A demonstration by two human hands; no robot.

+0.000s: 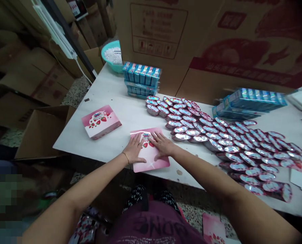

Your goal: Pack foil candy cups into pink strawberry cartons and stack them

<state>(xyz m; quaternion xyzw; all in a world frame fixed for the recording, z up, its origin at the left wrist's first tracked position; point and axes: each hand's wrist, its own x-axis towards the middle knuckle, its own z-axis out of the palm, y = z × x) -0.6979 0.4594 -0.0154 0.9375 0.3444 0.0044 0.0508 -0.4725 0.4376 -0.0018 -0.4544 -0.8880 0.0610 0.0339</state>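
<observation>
A flat pink printed carton (pixel 151 164) with strawberries on it lies near the front edge of the white table. My left hand (pixel 134 149), with a bracelet at the wrist, rests on the carton's left side, fingers spread. On its right side lies my right hand (pixel 163 145), fingers also stretched out over the print. Neither hand is wrapped around anything. To the left sits a pink strawberry box (pixel 101 122), folded into shape. Many shiny foil-topped cups (pixel 189 118) stand in rows to the right of my hands.
Blue clear-wrapped packs (pixel 142 79) are stacked at the back, with more blue packs (pixel 250 101) at the right. A teal bowl (pixel 112 66) of white bits stands at the far left corner. A large cardboard box (pixel 163 64) walls the back. An open carton (pixel 43 132) sits beside the table.
</observation>
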